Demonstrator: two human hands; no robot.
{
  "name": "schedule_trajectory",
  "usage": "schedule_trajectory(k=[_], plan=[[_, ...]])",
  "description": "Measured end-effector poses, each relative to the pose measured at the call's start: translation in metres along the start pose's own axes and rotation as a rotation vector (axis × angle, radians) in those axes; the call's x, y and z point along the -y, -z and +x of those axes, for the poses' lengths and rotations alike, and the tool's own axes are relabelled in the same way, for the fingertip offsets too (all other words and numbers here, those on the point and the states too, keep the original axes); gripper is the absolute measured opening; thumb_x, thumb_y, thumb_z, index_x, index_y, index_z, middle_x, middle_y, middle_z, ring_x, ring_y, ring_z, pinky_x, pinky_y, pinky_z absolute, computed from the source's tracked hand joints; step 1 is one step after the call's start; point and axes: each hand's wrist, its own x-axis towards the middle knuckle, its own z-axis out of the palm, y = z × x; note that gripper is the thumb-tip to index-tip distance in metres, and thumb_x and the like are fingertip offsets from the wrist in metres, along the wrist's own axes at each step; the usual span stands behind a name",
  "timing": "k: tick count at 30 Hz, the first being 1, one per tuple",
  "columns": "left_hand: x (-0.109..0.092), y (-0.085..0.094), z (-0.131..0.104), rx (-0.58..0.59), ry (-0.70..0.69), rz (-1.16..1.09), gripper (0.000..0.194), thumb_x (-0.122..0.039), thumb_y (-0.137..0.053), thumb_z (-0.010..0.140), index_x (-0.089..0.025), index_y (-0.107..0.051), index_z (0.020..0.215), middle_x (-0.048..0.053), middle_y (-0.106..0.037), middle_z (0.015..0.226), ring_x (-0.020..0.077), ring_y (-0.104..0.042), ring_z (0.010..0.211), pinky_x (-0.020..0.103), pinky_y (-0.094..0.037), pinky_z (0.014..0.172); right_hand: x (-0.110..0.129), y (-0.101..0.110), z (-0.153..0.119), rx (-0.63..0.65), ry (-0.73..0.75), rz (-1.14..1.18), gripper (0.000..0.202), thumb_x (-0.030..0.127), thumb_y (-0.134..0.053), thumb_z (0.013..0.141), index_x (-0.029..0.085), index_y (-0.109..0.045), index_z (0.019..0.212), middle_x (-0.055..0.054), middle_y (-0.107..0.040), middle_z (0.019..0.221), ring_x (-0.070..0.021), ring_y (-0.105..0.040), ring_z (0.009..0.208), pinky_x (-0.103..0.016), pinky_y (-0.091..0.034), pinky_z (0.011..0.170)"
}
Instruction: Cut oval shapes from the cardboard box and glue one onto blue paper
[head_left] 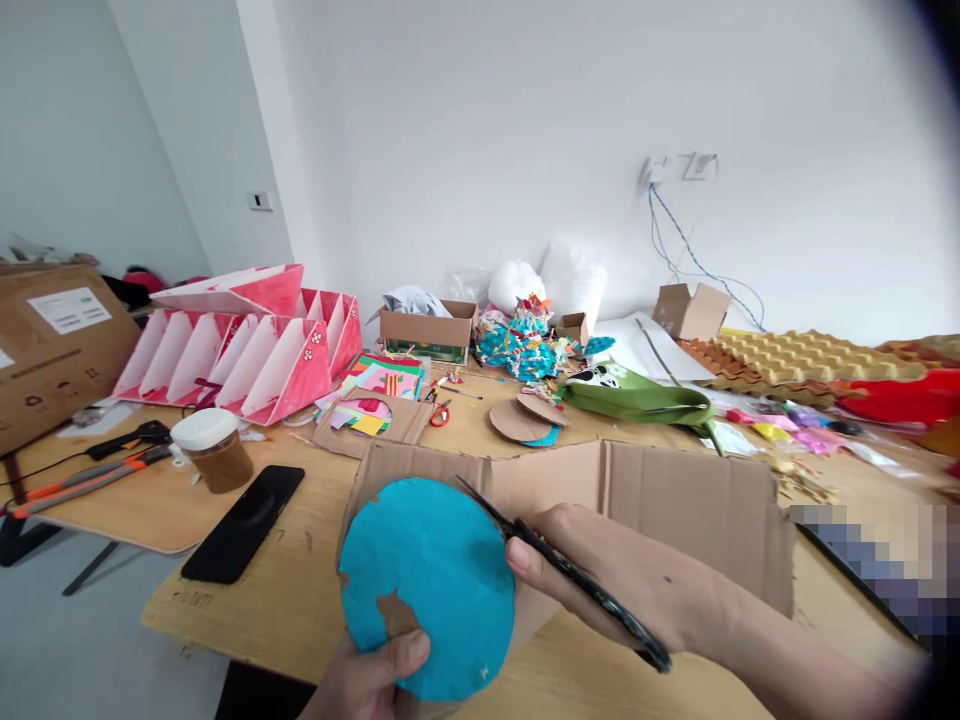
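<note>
A round disc covered in blue paper (435,570), torn at one spot so that brown shows, lies over a large piece of cardboard (675,500). My left hand (375,670) grips the disc at its lower left edge, thumb on top and the other fingers hidden beneath. Closed around a pair of black scissors (592,585) is my right hand (615,560). The scissors slant up and left, their narrow tip over the cardboard by the disc's upper right edge. How far the blades are apart I cannot make out.
Left of the cardboard lie a black phone (244,522) and a lidded cup (214,450). Beyond stand a pink-and-white rack (240,350), brown cardboard discs (517,418), red-handled scissors (440,415), a green cloth item (637,395) and yellow egg-crate sheets (795,355).
</note>
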Motion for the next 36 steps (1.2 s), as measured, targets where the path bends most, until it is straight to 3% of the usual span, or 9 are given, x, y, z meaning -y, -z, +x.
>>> schedule_trajectory(k=[3,9,14,18,23,25,29,36], plan=[[-0.001,0.002,0.001,-0.049,-0.061,0.041,0.065,-0.024,-0.073,0.073,-0.025,-0.053,0.135,0.009,-0.07,0.117,0.0334,-0.057,0.121,0.052,-0.037,0.106,0.001,0.002,0.002,0.019,0.005,-0.032,0.063,0.074,-0.03,0.088,0.018,-0.053,0.073,0.0,-0.048,0.062,-0.0121,-0.043,0.056,-0.024,-0.033,0.05],[-0.008,0.015,-0.001,-0.136,-0.051,0.132,0.065,-0.029,-0.078,0.069,-0.022,-0.058,0.131,0.009,-0.072,0.111,0.0353,-0.056,0.12,0.052,-0.038,0.105,-0.007,-0.003,0.004,0.006,0.005,-0.037,0.061,0.073,-0.028,0.089,0.019,-0.045,0.069,0.0,-0.045,0.064,-0.0115,-0.041,0.057,-0.024,-0.03,0.049],[-0.013,0.014,-0.002,-0.111,-0.037,0.163,0.054,-0.028,-0.078,0.07,-0.021,-0.065,0.122,0.01,-0.07,0.118,0.0356,-0.053,0.124,0.052,-0.038,0.106,-0.008,-0.001,0.006,0.002,-0.032,-0.072,0.054,0.068,-0.038,0.09,0.019,-0.044,0.069,0.001,-0.046,0.066,-0.0103,-0.039,0.055,-0.024,-0.028,0.048],[-0.011,0.012,-0.004,-0.051,-0.03,0.124,0.056,-0.027,-0.078,0.069,-0.024,-0.064,0.123,0.01,-0.066,0.126,0.0364,-0.051,0.126,0.055,-0.036,0.106,0.008,0.01,0.009,0.039,0.094,-0.007,0.046,0.061,-0.044,0.091,0.018,-0.056,0.08,0.001,-0.053,0.067,-0.0112,-0.043,0.056,-0.024,-0.032,0.05],[-0.016,0.01,-0.006,-0.081,-0.032,0.138,0.062,-0.025,-0.08,0.068,-0.027,-0.061,0.127,0.009,-0.061,0.133,0.0369,-0.05,0.127,0.056,-0.037,0.106,0.025,0.019,0.013,0.05,0.196,0.069,0.041,0.055,-0.04,0.095,0.019,-0.06,0.095,0.002,-0.057,0.072,-0.0117,-0.047,0.059,-0.024,-0.037,0.055],[-0.02,0.009,-0.006,-0.074,-0.021,0.145,0.066,-0.026,-0.08,0.067,-0.025,-0.058,0.13,0.011,-0.062,0.131,0.039,-0.05,0.126,0.056,-0.039,0.103,0.024,0.015,0.014,0.027,0.187,0.059,0.041,0.056,-0.042,0.094,0.019,-0.06,0.093,0.002,-0.055,0.071,-0.0115,-0.046,0.058,-0.023,-0.036,0.053],[-0.028,0.002,-0.003,-0.018,-0.018,0.12,0.079,-0.027,-0.081,0.066,-0.023,-0.049,0.138,0.015,-0.059,0.132,0.041,-0.051,0.124,0.056,-0.042,0.1,0.018,0.007,0.017,0.015,0.082,-0.013,0.05,0.062,-0.044,0.091,0.018,-0.056,0.071,0.002,-0.047,0.061,-0.0107,-0.039,0.053,-0.024,-0.031,0.048],[-0.03,0.008,-0.003,0.076,-0.007,0.208,0.064,-0.024,-0.076,0.073,-0.023,-0.055,0.133,0.012,-0.068,0.121,0.0357,-0.056,0.12,0.053,-0.041,0.102,0.04,0.025,0.013,0.054,0.092,-0.101,0.042,0.057,-0.047,0.091,0.018,-0.055,0.076,0.002,-0.049,0.064,-0.0094,-0.04,0.051,-0.022,-0.034,0.048]])
